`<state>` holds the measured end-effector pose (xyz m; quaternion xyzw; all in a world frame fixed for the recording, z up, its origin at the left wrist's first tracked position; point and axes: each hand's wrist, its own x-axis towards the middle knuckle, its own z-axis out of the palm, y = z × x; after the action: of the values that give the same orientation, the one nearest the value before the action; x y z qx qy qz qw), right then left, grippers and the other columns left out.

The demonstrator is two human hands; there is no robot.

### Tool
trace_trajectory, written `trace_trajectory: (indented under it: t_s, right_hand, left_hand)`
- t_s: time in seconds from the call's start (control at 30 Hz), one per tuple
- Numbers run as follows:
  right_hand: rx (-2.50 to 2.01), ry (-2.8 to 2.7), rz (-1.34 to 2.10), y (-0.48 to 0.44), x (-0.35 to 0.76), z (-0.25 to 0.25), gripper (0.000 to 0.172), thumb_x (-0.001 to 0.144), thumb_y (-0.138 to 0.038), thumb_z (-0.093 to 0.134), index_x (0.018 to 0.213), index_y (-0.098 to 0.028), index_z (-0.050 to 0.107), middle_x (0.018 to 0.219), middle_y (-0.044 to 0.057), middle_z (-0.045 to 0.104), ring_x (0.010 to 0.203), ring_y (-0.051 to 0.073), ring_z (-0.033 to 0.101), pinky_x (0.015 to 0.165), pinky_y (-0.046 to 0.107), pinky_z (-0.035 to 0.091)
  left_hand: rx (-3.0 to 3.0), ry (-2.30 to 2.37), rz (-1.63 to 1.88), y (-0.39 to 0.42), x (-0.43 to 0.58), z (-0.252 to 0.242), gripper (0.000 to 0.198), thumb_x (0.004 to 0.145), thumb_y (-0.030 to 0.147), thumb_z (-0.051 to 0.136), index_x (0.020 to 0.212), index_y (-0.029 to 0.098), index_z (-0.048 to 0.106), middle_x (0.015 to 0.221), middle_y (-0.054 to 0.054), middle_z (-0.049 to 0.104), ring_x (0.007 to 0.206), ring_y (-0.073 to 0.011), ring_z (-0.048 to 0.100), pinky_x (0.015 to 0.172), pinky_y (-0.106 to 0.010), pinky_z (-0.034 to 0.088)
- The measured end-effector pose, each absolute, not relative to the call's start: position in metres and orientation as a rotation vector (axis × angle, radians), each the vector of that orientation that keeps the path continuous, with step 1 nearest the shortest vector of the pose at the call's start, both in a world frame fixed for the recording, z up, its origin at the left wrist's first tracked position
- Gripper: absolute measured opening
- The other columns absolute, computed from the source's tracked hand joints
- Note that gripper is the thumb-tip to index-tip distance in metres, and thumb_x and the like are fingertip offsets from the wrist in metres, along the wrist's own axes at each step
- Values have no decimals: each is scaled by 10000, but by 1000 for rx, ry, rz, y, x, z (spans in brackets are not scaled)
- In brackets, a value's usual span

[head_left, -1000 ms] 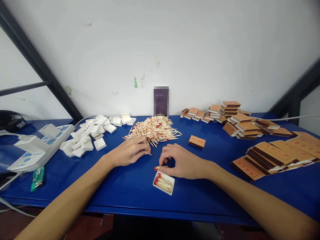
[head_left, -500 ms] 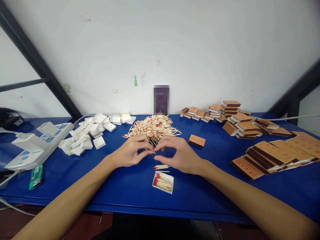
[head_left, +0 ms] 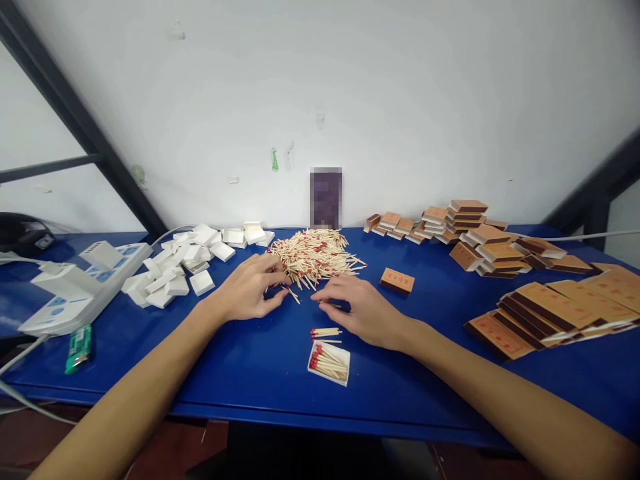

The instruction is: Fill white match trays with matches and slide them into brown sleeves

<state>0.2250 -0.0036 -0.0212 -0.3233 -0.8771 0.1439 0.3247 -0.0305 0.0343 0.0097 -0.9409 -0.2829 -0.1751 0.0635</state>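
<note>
A heap of red-tipped matches point(head_left: 316, 252) lies mid-table on the blue top point(head_left: 240, 360). My left hand point(head_left: 247, 288) rests at the heap's near left edge, fingers curled and pinching at loose matches point(head_left: 293, 294). My right hand point(head_left: 356, 307) lies palm down just right of it, fingertips pressed together on a match or two at the heap's near edge. In front of my right hand sits a small white tray point(head_left: 329, 363) partly filled with matches, and a little bundle of matches point(head_left: 326, 332) lies just behind the tray.
Empty white trays point(head_left: 180, 270) are piled at the left, beside a white power strip point(head_left: 75, 287) and a green lighter point(head_left: 77, 347). One brown matchbox sleeve point(head_left: 396, 280) lies alone; stacks of brown matchboxes point(head_left: 475, 240) and flat sleeves point(head_left: 550, 310) fill the right. The wall is close behind.
My right hand left the tray, put down a small bundle behind it and reached up to the heap. My left hand shifted slightly toward the heap's edge.
</note>
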Motion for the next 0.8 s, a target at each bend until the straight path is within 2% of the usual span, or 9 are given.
trace_trajectory:
  t_s: [0.1, 0.27, 0.33, 0.6, 0.7, 0.8]
  right_hand:
    - [-903, -2379, 358, -2, 225, -24, 209, 911, -233, 592, 1102, -196, 670, 961, 66, 665, 936, 203, 586, 846, 357, 469]
    - [-1019, -2386, 322, 1, 233, -20, 67, 873, -217, 617, 873, -186, 676, 921, 55, 635, 913, 203, 573, 847, 361, 457]
    - [-1006, -2410, 345, 1, 235, -18, 96, 888, -190, 589, 837, -189, 670, 899, 48, 619, 882, 188, 568, 832, 346, 452]
    - [-921, -2389, 250, 1, 227, -22, 79, 863, -165, 604, 822, -183, 669, 835, 40, 600, 818, 182, 548, 753, 316, 435]
    - [-945, -2366, 235, 2, 229, -24, 74, 869, -208, 616, 913, -185, 672, 886, 50, 608, 866, 194, 551, 777, 326, 441]
    - [-978, -2393, 281, 3, 231, -25, 93, 896, -233, 597, 901, -194, 681, 898, 49, 618, 891, 196, 557, 814, 338, 443]
  left_hand:
    - [-2855, -910, -370, 37, -32, 9, 172, 914, 289, 543, 935, 211, 695, 961, -57, 568, 891, -199, 538, 804, -354, 379]
    - [-2910, -938, -317, 36, -28, 7, 190, 955, 285, 503, 918, 194, 666, 965, -53, 545, 905, -198, 511, 830, -351, 357]
    - [-2941, -932, -345, 34, -22, 6, 185, 962, 287, 500, 930, 188, 654, 963, -51, 548, 913, -198, 509, 840, -347, 362]
    - [-3024, -895, -411, 22, 9, -2, 226, 972, 357, 509, 933, 181, 645, 964, -59, 559, 943, -212, 506, 853, -342, 382]
    - [-3026, -894, -425, 21, 4, 0, 239, 989, 336, 466, 958, 180, 645, 963, -55, 566, 934, -201, 512, 855, -337, 380]
    - [-2975, -918, -425, 25, -10, 5, 206, 958, 303, 489, 943, 177, 651, 956, -52, 571, 909, -196, 520, 856, -347, 371]
